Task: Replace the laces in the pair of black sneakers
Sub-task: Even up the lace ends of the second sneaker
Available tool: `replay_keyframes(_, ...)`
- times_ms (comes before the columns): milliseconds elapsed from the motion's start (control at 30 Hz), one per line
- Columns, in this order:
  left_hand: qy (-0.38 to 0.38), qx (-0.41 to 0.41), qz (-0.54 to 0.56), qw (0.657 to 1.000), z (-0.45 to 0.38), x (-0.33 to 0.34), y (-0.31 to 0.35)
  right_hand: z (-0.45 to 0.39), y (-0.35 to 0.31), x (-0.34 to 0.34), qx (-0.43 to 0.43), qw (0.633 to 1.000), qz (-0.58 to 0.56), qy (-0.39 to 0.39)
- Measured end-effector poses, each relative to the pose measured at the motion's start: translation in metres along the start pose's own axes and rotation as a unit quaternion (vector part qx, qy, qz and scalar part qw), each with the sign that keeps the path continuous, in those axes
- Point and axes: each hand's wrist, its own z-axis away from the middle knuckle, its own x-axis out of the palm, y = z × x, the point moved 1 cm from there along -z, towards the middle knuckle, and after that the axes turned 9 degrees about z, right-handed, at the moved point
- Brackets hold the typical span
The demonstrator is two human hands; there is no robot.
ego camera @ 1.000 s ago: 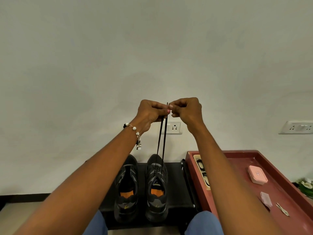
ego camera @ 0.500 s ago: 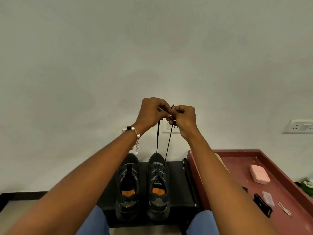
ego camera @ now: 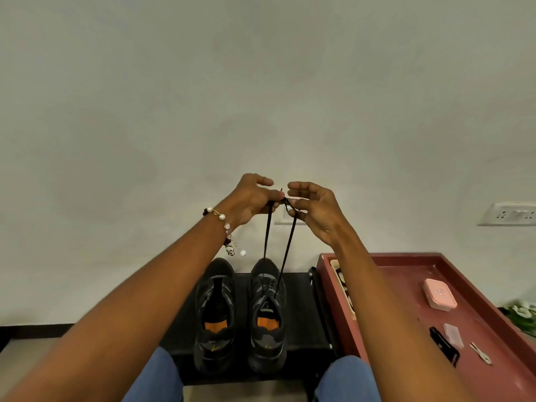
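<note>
Black lace (ego camera: 287, 250) hangs from both hands' grip to sneaker (ego camera: 267, 314).

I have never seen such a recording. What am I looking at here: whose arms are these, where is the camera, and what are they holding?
There is no machine: a person wears one camera on the head, looking forward and down, so the arms are their own. The left hand and right hand each pinch an end of a black lace, pulled up from the right sneaker. The left sneaker beside it shows no lace. Both stand on a black mat. To the right, a red tray holds a pink case and small items.
</note>
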Motion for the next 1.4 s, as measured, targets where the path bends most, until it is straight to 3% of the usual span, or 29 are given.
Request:
replay_keyframes(133, 0.010, -0.115, 0.137, 0.984, 0.003, 0.001, 0.000, 0.003, 0.006, 0.000, -0.093, 0.994, 0.052, -0.036)
replay_keyframes(233, 0.003, -0.164, 0.176, 0.971, 0.001, 0.003, -0.004, 0.004, 0.010, 0.004, -0.145, 0.986, 0.083, -0.008)
replay_keyframes(367, 0.012, -0.183, 0.199, 0.963, 0.000, 0.001, -0.003, 0.002, 0.016, 0.007, -0.150, 0.987, 0.048, 0.042)
replay_keyframes(600, 0.087, -0.089, 0.196, 0.973, -0.001, 0.002, -0.006, 0.001, 0.012, 0.017, -0.042, 0.992, -0.093, 0.080)
replay_keyframes(800, 0.096, -0.081, 0.242, 0.962, 0.006, -0.003, -0.020, 0.008, 0.018, 0.030, 0.067, 0.951, -0.281, 0.107)
replay_keyframes(900, 0.083, -0.069, 0.275, 0.955, 0.010, -0.011, -0.024, 0.012, 0.022, 0.025, 0.090, 0.954, -0.255, 0.129)
replay_keyframes(1000, 0.092, -0.007, 0.168, 0.982, 0.007, -0.027, -0.026, 0.013, 0.023, 0.011, 0.077, 0.960, -0.225, 0.147)
replay_keyframes(1067, 0.100, 0.076, -0.017, 0.992, 0.005, -0.042, -0.030, 0.014, 0.025, 0.000, 0.063, 0.971, -0.181, 0.146)
replay_keyframes(1100, 0.101, 0.135, -0.132, 0.977, 0.003, -0.050, -0.033, 0.014, 0.027, -0.005, 0.046, 0.980, -0.133, 0.143)
replay_keyframes(1167, 0.040, 0.253, -0.351, 0.901, 0.003, -0.062, -0.038, 0.013, 0.033, -0.015, -0.026, 0.988, 0.082, 0.127)
replay_keyframes(1200, -0.014, 0.270, -0.446, 0.853, 0.001, -0.066, -0.042, 0.013, 0.035, -0.019, -0.078, 0.964, 0.230, 0.104)
replay_keyframes(1267, -0.099, 0.236, -0.590, 0.766, -0.003, -0.075, -0.050, 0.012, 0.044, -0.027, -0.163, 0.861, 0.482, 0.012)
replay_keyframes(1300, -0.118, 0.207, -0.627, 0.742, -0.005, -0.079, -0.053, 0.012, 0.049, -0.031, -0.172, 0.809, 0.560, -0.044)
replay_keyframes(1367, -0.132, 0.174, -0.632, 0.743, -0.006, -0.089, -0.056, 0.012, 0.057, -0.039, -0.129, 0.737, 0.651, -0.128)
replay_keyframes(1400, -0.128, 0.166, -0.603, 0.770, -0.005, -0.093, -0.057, 0.012, 0.058, -0.043, -0.103, 0.716, 0.675, -0.146)
